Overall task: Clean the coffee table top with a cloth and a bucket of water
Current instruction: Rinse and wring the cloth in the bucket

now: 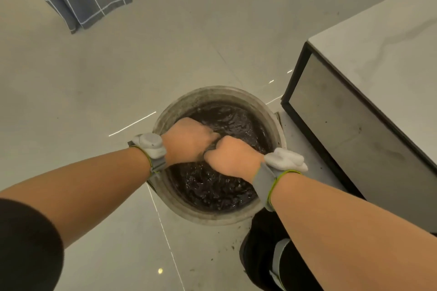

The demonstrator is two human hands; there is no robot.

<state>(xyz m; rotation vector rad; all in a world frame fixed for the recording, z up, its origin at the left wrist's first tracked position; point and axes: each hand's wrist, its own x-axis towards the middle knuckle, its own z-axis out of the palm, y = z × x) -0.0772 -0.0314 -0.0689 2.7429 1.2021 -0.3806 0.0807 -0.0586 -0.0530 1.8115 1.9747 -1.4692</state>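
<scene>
Left hand (pixel 189 140) and right hand (pixel 233 157) clench the cloth (pixel 209 147) over the bucket (pixel 212 94) — a hard twist may splash dirty water onto the floor (pixel 94 90).

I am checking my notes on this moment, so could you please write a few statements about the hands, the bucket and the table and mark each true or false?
1. Both hands are over the bucket. True.
2. The left hand lies flat on the coffee table. False: its fingers are curled round a dark cloth above the water.
3. The right hand also grips the cloth. True.
4. The bucket stands on the table top. False: it stands on the tiled floor beside the table.
5. The water is clear. False: it is dark and rippled.
</scene>
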